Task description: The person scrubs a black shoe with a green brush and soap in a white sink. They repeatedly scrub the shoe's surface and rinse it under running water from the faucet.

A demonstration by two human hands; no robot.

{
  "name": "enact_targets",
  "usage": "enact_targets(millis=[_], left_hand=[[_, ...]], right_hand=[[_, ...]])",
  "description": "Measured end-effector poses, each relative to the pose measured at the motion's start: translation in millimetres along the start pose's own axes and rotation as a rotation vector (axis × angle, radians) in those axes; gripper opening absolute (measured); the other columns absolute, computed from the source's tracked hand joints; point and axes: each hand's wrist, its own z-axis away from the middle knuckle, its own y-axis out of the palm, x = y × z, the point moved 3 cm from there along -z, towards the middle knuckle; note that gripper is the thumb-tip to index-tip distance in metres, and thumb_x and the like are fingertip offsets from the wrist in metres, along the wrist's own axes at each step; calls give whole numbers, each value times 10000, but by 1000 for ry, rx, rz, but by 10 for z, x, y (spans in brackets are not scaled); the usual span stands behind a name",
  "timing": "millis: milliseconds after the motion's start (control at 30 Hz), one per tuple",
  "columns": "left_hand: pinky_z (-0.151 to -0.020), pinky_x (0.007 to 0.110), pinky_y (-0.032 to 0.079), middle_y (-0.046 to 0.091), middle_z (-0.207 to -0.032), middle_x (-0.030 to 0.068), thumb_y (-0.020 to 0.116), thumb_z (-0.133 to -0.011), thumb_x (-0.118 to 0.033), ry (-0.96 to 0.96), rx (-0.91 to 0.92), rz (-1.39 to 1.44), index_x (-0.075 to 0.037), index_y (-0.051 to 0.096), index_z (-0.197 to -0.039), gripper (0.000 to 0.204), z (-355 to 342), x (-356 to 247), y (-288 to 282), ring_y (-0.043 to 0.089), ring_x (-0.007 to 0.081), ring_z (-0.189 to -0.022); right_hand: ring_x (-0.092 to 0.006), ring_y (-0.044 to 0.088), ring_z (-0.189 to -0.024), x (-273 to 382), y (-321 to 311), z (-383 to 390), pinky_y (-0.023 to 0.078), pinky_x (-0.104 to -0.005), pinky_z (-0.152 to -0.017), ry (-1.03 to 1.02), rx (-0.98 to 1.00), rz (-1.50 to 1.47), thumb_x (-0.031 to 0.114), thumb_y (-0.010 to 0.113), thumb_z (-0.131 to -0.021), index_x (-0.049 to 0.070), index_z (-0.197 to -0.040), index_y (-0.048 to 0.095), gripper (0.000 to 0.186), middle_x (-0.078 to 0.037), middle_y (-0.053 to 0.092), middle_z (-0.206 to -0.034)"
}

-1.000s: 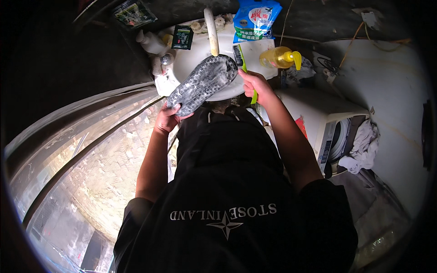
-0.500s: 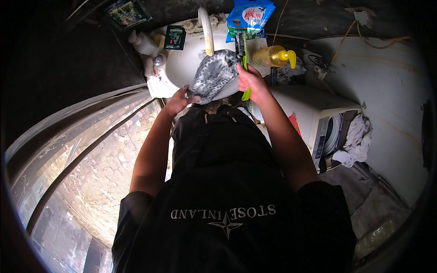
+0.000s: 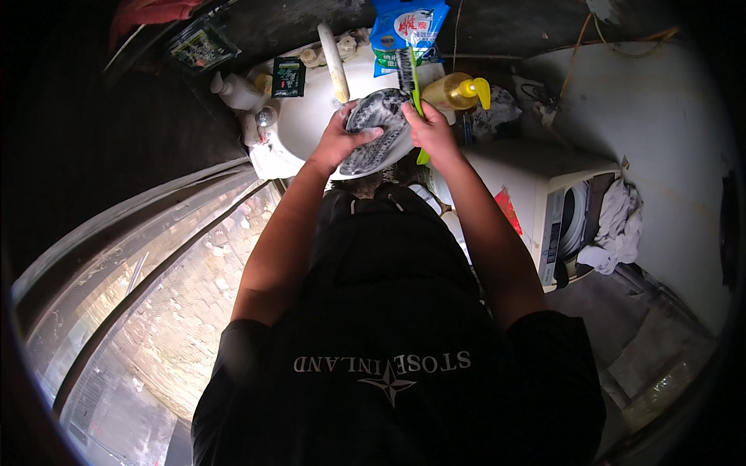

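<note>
Over the sink (image 3: 266,161), my left hand (image 3: 339,143) is closed on the left side of a dark oval item (image 3: 364,160). White suds streak its surface, and a pale rim runs along its lower right; I cannot tell its exact kind. My right hand (image 3: 433,135) grips a lime-green scrub brush (image 3: 413,81) by the handle. The brush stands nearly upright, its dark bristles above the item facing left. My right fingers are close against the item's right edge; whether they also hold it is unclear. The pale faucet (image 3: 332,62) stands just behind my left hand.
A blue detergent bag (image 3: 406,31) stands behind the sink. To its right is a yellow pump bottle (image 3: 452,92). A white bottle (image 3: 233,92) and a dark green packet (image 3: 288,78) are at the left. A washing machine (image 3: 513,175) with pale clothes (image 3: 619,225) stands right.
My left hand has moved up and right along the item, from its lower end to its left side. The item now looks more rounded. The brush stays in my right hand.
</note>
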Motion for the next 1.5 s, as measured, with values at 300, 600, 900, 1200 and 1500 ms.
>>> enact_targets(millis=[300,600,900,1200,1500], left_hand=[[-904,350,576,722,-1144,123,837,-832,-131,-76,-115,219,25,563,-1297,562,23,-124,307,710,203,-990],[-874,347,580,730,-1120,125,840,-825,-139,-74,-215,190,34,594,-1259,528,-110,-23,364,714,199,-948],[-798,323,586,753,-1037,123,836,-829,-191,-47,-245,65,42,609,-1268,546,-102,1,298,721,181,-871],[-815,371,581,773,-961,151,871,-771,-276,273,-403,-730,8,672,-1172,530,129,-400,338,743,277,-822],[-984,443,492,670,-1297,0,854,-718,-254,408,-378,-1186,-171,674,-1221,541,160,-280,306,544,390,-1126]], right_hand=[[-349,704,-864,143,102,445,544,-420,-758,-467,-277,647,235,530,-1061,178,-1540,420,495,-201,701,-985],[-391,696,-792,209,241,553,550,-498,-700,-461,-131,1065,92,573,-976,310,-1579,375,671,-203,687,-850],[-409,705,-827,229,145,409,552,-492,-720,-390,-220,968,99,570,-978,317,-1564,396,649,-214,721,-943],[-398,669,-670,545,46,557,516,-473,-621,-383,-209,903,178,566,-1019,347,-1513,478,530,-231,642,-736],[-378,663,-646,670,50,932,514,-452,-599,-477,33,1115,146,557,-1002,363,-1512,478,559,-192,649,-722]])
